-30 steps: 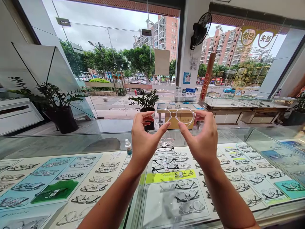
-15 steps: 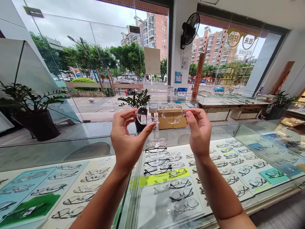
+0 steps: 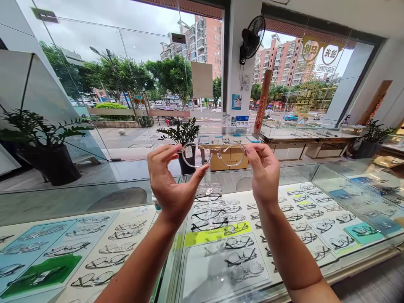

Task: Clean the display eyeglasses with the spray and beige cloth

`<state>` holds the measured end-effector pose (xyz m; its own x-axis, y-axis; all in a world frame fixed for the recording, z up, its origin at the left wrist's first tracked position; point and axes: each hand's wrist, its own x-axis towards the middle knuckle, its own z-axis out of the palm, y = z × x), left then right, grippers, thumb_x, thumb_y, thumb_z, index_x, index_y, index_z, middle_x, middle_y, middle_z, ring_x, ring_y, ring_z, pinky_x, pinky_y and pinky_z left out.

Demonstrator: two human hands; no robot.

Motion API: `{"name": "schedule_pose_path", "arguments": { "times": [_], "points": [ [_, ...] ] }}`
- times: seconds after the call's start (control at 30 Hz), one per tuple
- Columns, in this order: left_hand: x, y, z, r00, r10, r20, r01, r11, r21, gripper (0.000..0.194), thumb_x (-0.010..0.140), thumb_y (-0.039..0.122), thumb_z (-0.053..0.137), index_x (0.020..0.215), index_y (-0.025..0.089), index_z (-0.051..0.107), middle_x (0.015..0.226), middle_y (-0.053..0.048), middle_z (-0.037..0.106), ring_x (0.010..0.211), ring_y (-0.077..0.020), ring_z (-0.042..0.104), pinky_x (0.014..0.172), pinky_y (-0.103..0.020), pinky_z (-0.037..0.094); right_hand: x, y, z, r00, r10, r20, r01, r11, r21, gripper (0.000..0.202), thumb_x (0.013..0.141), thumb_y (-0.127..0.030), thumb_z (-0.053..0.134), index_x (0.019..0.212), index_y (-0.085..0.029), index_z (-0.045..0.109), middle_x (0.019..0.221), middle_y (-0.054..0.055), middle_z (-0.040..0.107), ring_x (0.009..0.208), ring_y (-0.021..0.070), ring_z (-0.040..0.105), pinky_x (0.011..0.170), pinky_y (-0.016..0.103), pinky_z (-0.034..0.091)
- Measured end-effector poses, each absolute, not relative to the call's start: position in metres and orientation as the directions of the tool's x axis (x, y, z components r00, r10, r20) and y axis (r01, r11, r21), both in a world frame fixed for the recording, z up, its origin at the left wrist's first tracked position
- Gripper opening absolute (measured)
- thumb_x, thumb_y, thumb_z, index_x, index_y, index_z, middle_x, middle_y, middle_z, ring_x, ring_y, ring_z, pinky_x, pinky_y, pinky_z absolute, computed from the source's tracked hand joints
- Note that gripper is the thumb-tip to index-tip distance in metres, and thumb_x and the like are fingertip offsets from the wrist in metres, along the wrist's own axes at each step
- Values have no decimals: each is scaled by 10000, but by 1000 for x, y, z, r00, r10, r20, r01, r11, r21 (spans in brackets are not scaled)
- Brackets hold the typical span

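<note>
Clear-rimmed eyeglasses (image 3: 218, 155), held up in both hands, above and beyond the near part of a glass-topped worktop (image 3: 202, 273). Left hand (image 3: 170, 181) grips one end, forefinger at the outer rim, thumb below the lens. Right hand (image 3: 264, 172) pinches the opposite end between thumb and forefinger. White label (image 3: 188, 152) shows within the left lens. Beneath the glass, rows of spectacle frames (image 3: 239, 243). Beyond, potted plant (image 3: 181, 131); higher up, black wall fan (image 3: 252, 40).
</note>
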<state>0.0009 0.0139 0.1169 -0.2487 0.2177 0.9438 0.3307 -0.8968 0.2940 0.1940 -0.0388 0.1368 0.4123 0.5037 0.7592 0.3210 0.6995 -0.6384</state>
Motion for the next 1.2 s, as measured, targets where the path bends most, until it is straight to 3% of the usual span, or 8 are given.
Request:
{"name": "schedule_pose_path", "arguments": {
  "times": [0.27, 0.53, 0.87, 0.97, 1.07, 1.2],
  "points": [
    [3, 12, 117, -225, 310, 924, 313, -875, 370, 655, 770, 448, 944, 1328, 277, 647, 1302, -91, 630, 1132, -260, 680, 1039, -466, 566, 196, -31, 134, 390, 610, 690, 76, 726, -684, 331, 939, -547, 702, 993, -222, 675, 1030, 84, 787, 1018, 240, 759, 982, 466, 603],
    [4, 17, 116, -206, 370, 906, 289, -861, 417, 625, 793, 444, 929, 1326, 277, 648, 1278, -94, 655, 1146, -252, 678, 1046, -452, 565, 191, -26, 134, 330, 731, 598, -218, 675, -705, 268, 941, -493, 719, 968, -233, 660, 1014, 72, 816, 1031, 250, 794, 982, 473, 616],
    [4, 22, 114, -207, 392, 896, 241, -868, 435, 637, 790, 398, 942, 1344, 258, 660, 1282, -81, 672, 1142, -227, 680, 1072, -431, 554, 187, -25, 131, 276, 807, 523, -429, 590, -684, 219, 917, -449, 792, 935, -247, 709, 994, 33, 815, 1010, 205, 774, 997, 386, 593],
    [-8, 20, 123, -154, 393, 907, 304, -854, 422, 621, 813, 419, 923, 1356, 258, 668, 1300, -82, 669, 1183, -237, 671, 1085, -437, 548, 192, -20, 130, 272, 798, 538, -346, 603, -719, 193, 919, -434, 775, 927, -245, 734, 997, 31, 800, 961, 202, 757, 1005, 406, 587],
    [-23, 15, 135, 46, 391, 919, 373, -860, 348, 622, 837, 434, 901, 1388, 275, 659, 1325, -81, 666, 1215, -255, 665, 1081, -450, 558, 200, -19, 130, 252, 735, 629, -82, 664, -743, 166, 923, -408, 766, 981, -253, 767, 1045, 40, 783, 1004, 206, 722, 1016, 404, 562],
    [-36, 5, 148, 298, 328, 896, 445, -879, 173, 587, 875, 377, 868, 1412, 288, 648, 1334, -85, 652, 1269, -281, 634, 1119, -480, 549, 207, -22, 132, 3, 747, 665, 242, 645, -725, 156, 929, -394, 764, 993, -254, 787, 1085, 48, 766, 1077, 230, 691, 1041, 431, 512]
  ]
}}
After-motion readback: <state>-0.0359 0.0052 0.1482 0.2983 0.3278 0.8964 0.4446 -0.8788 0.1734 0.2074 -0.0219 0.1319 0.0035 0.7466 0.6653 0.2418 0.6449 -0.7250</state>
